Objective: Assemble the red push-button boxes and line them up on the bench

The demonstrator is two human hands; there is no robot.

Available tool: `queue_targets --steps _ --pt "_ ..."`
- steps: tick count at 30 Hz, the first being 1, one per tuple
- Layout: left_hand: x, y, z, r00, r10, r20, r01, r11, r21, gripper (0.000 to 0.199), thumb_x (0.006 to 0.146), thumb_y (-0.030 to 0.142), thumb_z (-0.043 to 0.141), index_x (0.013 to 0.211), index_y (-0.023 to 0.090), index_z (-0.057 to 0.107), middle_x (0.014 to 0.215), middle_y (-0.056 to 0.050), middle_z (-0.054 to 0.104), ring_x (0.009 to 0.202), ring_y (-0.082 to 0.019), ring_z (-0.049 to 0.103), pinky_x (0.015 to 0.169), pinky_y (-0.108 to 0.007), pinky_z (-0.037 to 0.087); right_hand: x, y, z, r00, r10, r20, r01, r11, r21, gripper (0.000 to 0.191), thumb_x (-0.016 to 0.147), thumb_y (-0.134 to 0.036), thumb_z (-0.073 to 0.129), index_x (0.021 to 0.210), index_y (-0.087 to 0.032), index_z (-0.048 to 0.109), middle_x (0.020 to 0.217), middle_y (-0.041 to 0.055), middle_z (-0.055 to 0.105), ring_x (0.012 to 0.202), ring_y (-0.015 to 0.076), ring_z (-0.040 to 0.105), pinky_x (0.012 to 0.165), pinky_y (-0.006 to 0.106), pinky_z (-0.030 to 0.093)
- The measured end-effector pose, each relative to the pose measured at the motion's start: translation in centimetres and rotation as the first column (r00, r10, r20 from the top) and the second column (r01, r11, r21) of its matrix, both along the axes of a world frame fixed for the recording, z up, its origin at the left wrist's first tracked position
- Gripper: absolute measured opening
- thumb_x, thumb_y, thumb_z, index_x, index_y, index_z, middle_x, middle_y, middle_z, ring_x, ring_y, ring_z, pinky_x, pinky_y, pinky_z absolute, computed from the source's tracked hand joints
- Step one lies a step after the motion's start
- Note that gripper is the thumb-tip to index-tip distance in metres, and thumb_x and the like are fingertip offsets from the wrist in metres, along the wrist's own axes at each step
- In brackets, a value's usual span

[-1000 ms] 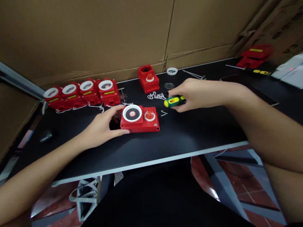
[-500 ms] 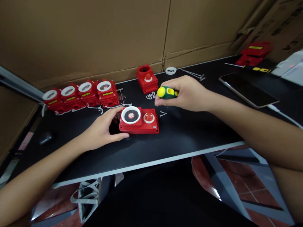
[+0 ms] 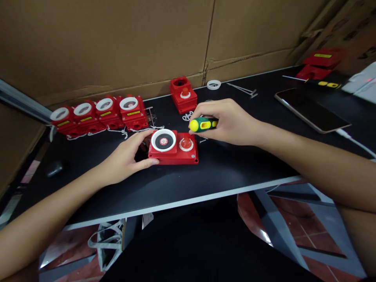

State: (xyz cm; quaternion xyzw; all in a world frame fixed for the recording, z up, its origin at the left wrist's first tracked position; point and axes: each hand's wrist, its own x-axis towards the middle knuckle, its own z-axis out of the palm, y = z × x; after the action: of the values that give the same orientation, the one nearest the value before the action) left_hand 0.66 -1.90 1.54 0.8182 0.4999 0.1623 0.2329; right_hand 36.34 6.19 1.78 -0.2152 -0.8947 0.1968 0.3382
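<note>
On the black table lies a red box (image 3: 173, 158) with a white-ringed round part on its left and a translucent red dome on its right. My left hand (image 3: 125, 160) grips its left end, thumb in front and fingers behind. My right hand (image 3: 227, 121) is closed round a screwdriver (image 3: 203, 124) with a green and yellow handle, above the box's right rear corner. The handle end faces me; its shaft and tip are hidden. A few small screws (image 3: 203, 140) lie just right of the box, partly covered by the right hand.
Several similar red boxes (image 3: 133, 113) with white rings stand in a row at the back left. Another red box (image 3: 183, 98) and a white ring (image 3: 214, 84) are behind. A phone (image 3: 311, 109) with a cable and a second screwdriver (image 3: 323, 84) lie right.
My right hand has brought the screwdriver down and slightly left, over the red box's right rear corner. The left hand still holds the box; the view has shifted a little.
</note>
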Motion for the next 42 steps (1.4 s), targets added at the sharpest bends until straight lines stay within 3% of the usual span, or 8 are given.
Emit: queue_targets --steps 5,9,30,36,42 --pt "-0.1 0.2 0.0 0.999 -0.026 -0.022 0.026 1.000 -0.002 0.118 0.092 0.099 0.078 0.174 0.017 0.058 0.174 -0.023 0.069 0.154 -0.049 0.071 0.131 -0.062 0.061 0.3 -0.1 0.2 0.998 0.057 0.006 -0.057 0.991 0.118 0.011 0.100 -0.022 0.078 0.109 -0.019 0.083 0.108 0.0060 0.085 0.097 0.0177 0.077 0.086 0.029 0.054" --pt "0.0 0.3 -0.2 0.998 -0.049 -0.045 0.050 0.999 0.011 0.109 0.093 0.090 0.082 0.171 0.017 0.060 0.168 -0.022 0.073 0.148 -0.048 0.074 0.125 -0.061 0.065 0.4 -0.3 0.6 0.995 0.087 0.050 -0.093 0.986 0.141 0.009 0.104 -0.020 0.074 0.108 -0.019 0.083 0.111 0.0067 0.086 0.101 0.0185 0.078 0.088 0.031 0.055" --pt "0.0 0.0 -0.3 0.996 -0.065 -0.065 0.067 0.997 0.030 0.108 0.098 0.086 0.079 0.177 0.016 0.053 0.171 -0.024 0.069 0.152 -0.049 0.070 0.130 -0.065 0.061 0.5 -0.6 1.5 0.996 0.034 0.081 -0.030 0.998 -0.048 0.010 0.100 -0.035 0.081 0.097 -0.025 0.079 0.109 0.0067 0.086 0.100 0.0232 0.079 0.089 0.038 0.057" --pt "0.2 0.0 -0.2 0.996 -0.073 -0.052 0.074 0.997 0.025 0.109 0.098 0.086 0.078 0.176 0.014 0.053 0.169 -0.025 0.070 0.149 -0.049 0.072 0.129 -0.064 0.062 0.4 -0.5 1.0 0.994 0.076 0.084 -0.074 0.997 -0.025 0.014 0.103 -0.035 0.080 0.103 -0.021 0.082 0.107 0.0074 0.085 0.094 0.0187 0.077 0.086 0.033 0.054" --pt "0.2 0.1 -0.2 0.996 -0.072 -0.054 0.073 0.997 0.023 0.108 0.097 0.085 0.079 0.176 0.016 0.054 0.168 -0.023 0.070 0.150 -0.049 0.072 0.129 -0.064 0.062 0.3 -0.6 0.8 0.994 0.048 0.096 -0.041 0.997 -0.067 0.012 0.101 -0.034 0.082 0.104 -0.022 0.083 0.108 0.0059 0.087 0.095 0.0190 0.079 0.087 0.034 0.056"
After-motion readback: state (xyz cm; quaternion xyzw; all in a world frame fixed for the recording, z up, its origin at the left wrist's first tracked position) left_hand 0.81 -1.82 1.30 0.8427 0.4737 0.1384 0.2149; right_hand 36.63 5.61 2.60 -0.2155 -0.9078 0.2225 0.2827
